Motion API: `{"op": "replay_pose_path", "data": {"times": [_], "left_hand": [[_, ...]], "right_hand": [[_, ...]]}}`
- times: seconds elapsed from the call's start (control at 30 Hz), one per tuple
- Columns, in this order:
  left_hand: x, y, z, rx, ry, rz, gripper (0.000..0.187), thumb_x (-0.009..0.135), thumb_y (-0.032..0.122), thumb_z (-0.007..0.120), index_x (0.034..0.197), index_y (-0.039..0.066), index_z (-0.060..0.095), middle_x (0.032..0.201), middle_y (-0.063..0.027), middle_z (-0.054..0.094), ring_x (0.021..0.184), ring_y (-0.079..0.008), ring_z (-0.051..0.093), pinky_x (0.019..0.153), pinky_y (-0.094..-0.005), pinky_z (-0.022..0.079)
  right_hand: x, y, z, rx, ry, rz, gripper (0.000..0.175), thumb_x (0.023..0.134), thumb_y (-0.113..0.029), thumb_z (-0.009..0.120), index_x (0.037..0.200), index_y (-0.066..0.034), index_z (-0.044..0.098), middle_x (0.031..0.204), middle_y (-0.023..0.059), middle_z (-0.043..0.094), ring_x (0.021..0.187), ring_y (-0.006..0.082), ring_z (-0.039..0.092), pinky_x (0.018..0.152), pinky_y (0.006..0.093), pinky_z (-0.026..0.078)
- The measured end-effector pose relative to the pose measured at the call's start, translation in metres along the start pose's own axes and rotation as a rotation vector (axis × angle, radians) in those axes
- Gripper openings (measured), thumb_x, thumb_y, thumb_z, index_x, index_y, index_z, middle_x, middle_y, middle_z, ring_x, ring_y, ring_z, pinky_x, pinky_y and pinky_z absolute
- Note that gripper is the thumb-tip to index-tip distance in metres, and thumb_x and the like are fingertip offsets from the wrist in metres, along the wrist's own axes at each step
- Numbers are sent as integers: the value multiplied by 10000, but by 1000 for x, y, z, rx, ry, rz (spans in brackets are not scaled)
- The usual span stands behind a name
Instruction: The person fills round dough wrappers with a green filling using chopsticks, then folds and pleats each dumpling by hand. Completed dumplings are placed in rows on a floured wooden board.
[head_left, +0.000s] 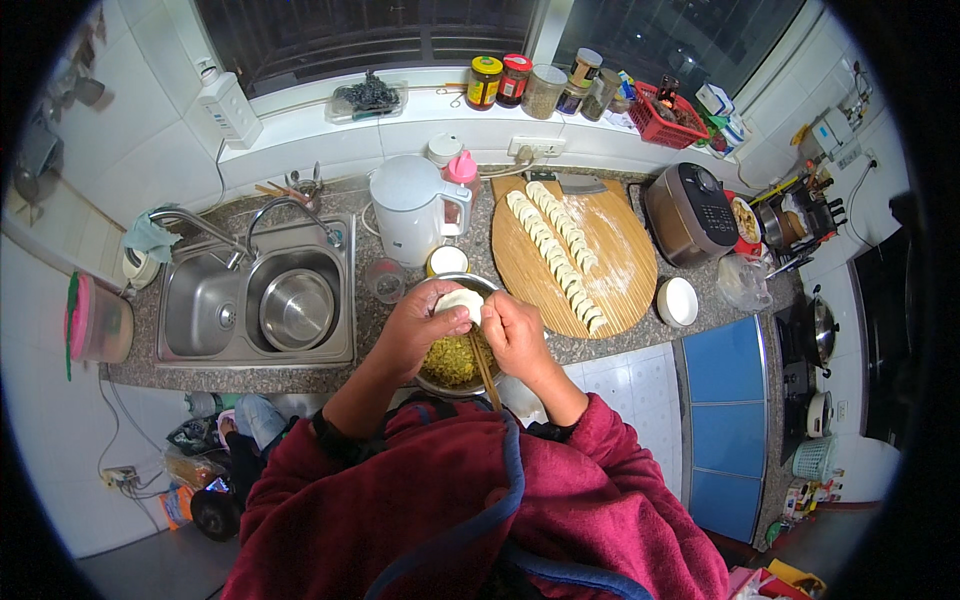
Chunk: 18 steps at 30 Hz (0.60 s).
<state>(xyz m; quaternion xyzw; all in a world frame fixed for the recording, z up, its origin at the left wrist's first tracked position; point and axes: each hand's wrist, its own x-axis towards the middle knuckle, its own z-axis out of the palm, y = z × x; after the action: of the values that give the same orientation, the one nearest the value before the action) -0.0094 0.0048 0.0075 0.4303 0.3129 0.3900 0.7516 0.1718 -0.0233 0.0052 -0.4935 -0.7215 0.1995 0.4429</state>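
Observation:
My left hand (420, 322) and my right hand (515, 330) both pinch the edge of a pale dough dumpling (460, 301), held over a metal bowl. Inside the bowl is a yellow-green chopped filling (452, 361), with wooden chopsticks (486, 369) leaning in it and over its near rim. Part of the bowl is hidden behind my hands. To the right, a round wooden board (626, 277) dusted with flour bears two long rows of shaped dumplings (551, 255). A cleaver (581, 184) lies at the board's far edge.
A white electric kettle (409, 206) and a clear cup (386, 280) stand left of the board. Further left is a double sink (199, 300) with a metal pot (297, 310). A white bowl (677, 302) and a rice cooker (690, 214) are at the right. Another person (247, 442) sits low at the left.

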Motion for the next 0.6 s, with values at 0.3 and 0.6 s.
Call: {"op": "replay_pose_path", "data": {"times": [0.3, 0.6], "left_hand": [[-3, 3, -2, -28, -40, -38, 271, 928, 82, 617, 1178, 23, 531, 1108, -83, 600, 1003, -167, 609, 876, -334, 537], [-4, 2, -1, -26, -84, -39, 287, 925, 84, 621, 1187, 19, 524, 1087, -85, 601, 983, -172, 615, 859, -332, 539]], "right_hand": [[1, -2, -8, 86, -71, 18, 177, 960, -102, 527, 818, 4, 534, 669, 164, 524, 580, 319, 536, 545, 375, 411], [-4, -7, 0, 31, 22, 12, 170, 952, -102, 541, 807, -17, 518, 654, 168, 514, 567, 333, 529, 527, 387, 405]]}}
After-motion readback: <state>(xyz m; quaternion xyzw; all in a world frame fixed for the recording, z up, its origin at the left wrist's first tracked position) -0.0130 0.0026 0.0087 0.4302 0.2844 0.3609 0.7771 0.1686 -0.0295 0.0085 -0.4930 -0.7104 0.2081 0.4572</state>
